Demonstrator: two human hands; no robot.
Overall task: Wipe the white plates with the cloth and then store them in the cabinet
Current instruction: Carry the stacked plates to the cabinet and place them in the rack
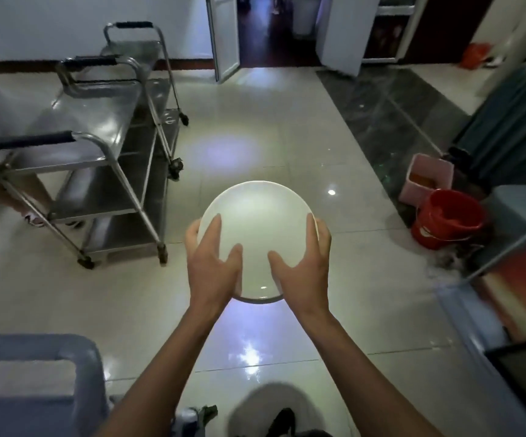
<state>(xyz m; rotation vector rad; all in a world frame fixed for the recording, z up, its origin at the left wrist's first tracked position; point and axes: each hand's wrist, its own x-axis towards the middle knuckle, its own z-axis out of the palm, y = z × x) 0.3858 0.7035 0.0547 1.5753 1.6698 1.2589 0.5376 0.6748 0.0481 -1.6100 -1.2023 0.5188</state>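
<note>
Plate: a white plate is held out in front, above the tiled floor
Left hand: the left hand is clasped on the left rim, thumb laid on top
Right hand: the right hand is clasped on the right rim likewise
Surroundings: steel trolleys are seen to the left, a red bucket to the right

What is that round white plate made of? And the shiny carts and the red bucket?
The white plate, held by the left hand and right hand, looks like glazed ceramic: smooth, glossy, with a light glint. The carts look like stainless steel: silvery and mirror-like. The red bucket is probably plastic: evenly coloured, softly shiny.
</note>
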